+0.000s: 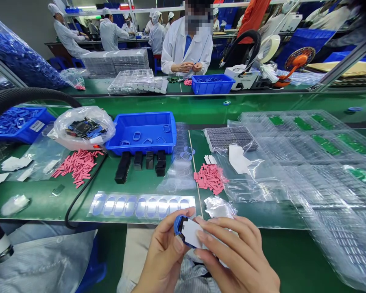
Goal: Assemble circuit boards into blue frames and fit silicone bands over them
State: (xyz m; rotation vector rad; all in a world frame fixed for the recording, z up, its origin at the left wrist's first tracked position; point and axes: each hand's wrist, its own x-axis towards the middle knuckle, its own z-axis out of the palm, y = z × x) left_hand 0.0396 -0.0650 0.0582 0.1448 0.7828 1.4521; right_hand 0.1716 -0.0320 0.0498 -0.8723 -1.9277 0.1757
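Observation:
Low in the head view, my left hand (163,254) and my right hand (236,256) meet over my lap, just in front of the green table's edge (42,219). Together they pinch a small blue-rimmed part with a white face (189,232). My left thumb and fingers close around its left side. The fingers of my right hand press on its right side. Right behind my hands lie a clear strip with oval windows (142,205) and a crumpled bit of clear film (219,207).
A blue bin (143,132) holds blue rings, with black blocks (140,162) before it. Pink strips lie in two piles (77,165) (210,178). Clear trays (320,171) cover the right side. A black hose (30,95) arcs at left. Across the belt, a person in a white coat (187,47) works.

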